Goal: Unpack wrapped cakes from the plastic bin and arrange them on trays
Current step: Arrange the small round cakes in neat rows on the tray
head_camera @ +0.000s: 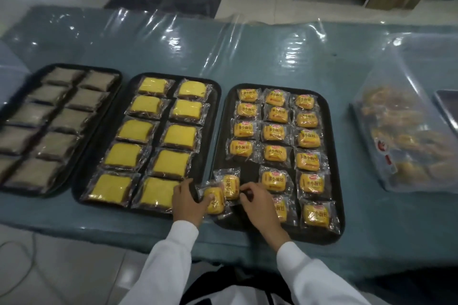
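Observation:
A black tray [334, 181] on the right holds several small orange wrapped cakes in rows. At its near left corner my left hand [187, 202] grips one small wrapped cake [215, 202] that lies turned sideways. Beside it a second small wrapped cake [230, 186] also lies sideways, and my right hand [257, 202] pinches the edge of its wrapper. A middle black tray [215, 96] carries two columns of yellow wrapped cake slices. A left black tray [116, 82] carries brown wrapped slices.
A clear plastic bag of more wrapped cakes [406, 138] lies at the right of the blue table, beside a metal tray edge [446, 109]. A clear plastic sheet [247, 44] covers the tabletop. Tiled floor and furniture lie beyond the far edge.

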The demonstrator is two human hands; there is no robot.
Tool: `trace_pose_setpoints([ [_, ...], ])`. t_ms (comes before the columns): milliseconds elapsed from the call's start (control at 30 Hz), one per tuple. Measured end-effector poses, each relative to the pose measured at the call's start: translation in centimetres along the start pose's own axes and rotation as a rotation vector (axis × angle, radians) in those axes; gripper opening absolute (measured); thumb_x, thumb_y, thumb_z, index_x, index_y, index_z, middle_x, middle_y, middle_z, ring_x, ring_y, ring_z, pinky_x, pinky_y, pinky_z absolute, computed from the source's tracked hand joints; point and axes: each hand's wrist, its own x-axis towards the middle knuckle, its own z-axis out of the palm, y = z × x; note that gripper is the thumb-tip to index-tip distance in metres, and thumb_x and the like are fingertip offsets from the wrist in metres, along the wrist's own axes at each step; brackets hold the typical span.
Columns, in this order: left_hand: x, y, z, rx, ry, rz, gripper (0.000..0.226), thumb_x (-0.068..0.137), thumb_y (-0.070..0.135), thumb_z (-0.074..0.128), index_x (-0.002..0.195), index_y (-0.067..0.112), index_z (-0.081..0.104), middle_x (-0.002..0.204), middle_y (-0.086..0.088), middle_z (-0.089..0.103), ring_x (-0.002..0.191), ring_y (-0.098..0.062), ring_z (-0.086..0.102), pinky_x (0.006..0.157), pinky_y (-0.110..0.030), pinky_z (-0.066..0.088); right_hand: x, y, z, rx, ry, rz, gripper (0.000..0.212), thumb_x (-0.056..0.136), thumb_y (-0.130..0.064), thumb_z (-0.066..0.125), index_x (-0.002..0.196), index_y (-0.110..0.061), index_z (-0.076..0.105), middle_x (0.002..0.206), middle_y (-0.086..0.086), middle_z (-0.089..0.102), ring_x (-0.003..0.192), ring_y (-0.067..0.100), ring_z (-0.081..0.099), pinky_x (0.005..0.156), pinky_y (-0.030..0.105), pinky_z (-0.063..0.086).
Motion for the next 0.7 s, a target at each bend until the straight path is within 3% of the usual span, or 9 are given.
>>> trace_pose_setpoints([
  [133, 0.1, -0.1, 0.3, -0.095, -0.046, -0.008, 0.073, 0.078, 0.03, 0.089, 0.14, 0.019, 0.052, 0.119, -0.007, 0.062, 0.104, -0.026, 0.063, 0.09, -0.043, 0.056, 0.6, 0.0, 0.7, 0.026, -0.089, 0.107, 0.024, 0.099, -0.024, 0.067, 0.123, -0.02, 0.066, 0.12, -0.003, 0.067, 0.107, 0.012, 0.064, 0.091, 0.028, 0.054],
  [267, 0.1, 0.4, 0.3, -0.127, -0.064, 0.017, 0.066, 0.08, 0.024, 0.088, 0.137, 0.019, 0.056, 0.111, 0.0, 0.062, 0.094, -0.018, 0.063, 0.08, -0.031, 0.051, 0.5, -0.1, 1.1, 0.066, -0.111, 0.156, 0.027, 0.1, -0.025, 0.067, 0.127, -0.021, 0.066, 0.121, -0.005, 0.068, 0.106, 0.01, 0.065, 0.091, 0.028, 0.054],
  [400, -0.2, 1.1, 0.8, -0.143, -0.153, 0.057, 0.07, 0.082, 0.024, 0.086, 0.143, 0.025, 0.052, 0.124, 0.002, 0.064, 0.107, -0.016, 0.064, 0.086, -0.031, 0.053, 0.1, 0.0, 0.9, 0.052, -0.038, 0.165, 0.02, 0.101, -0.02, 0.065, 0.121, -0.019, 0.068, 0.112, -0.006, 0.07, 0.1, 0.007, 0.064, 0.087, 0.023, 0.052],
  [533, -0.1, 1.7, 1.6, -0.134, -0.226, 0.069, 0.071, 0.081, 0.026, 0.087, 0.141, 0.037, 0.051, 0.13, -0.001, 0.064, 0.113, -0.021, 0.064, 0.097, -0.045, 0.057, -0.2, 0.0, 0.5, 0.081, 0.016, 0.174, 0.019, 0.101, -0.016, 0.064, 0.119, -0.019, 0.067, 0.106, -0.008, 0.069, 0.096, 0.004, 0.063, 0.076, 0.011, 0.046],
  [700, 0.1, 2.2, 2.5, -0.148, -0.244, 0.094, 0.069, 0.085, 0.026, 0.084, 0.142, 0.038, 0.049, 0.131, -0.003, 0.065, 0.12, -0.023, 0.063, 0.102, -0.047, 0.055, -0.3, 0.0, 0.7, 0.181, -0.026, 0.216, 0.02, 0.1, -0.018, 0.064, 0.12, -0.023, 0.064, 0.104, -0.01, 0.071, 0.095, -0.001, 0.065, 0.075, 0.014, 0.05],
])
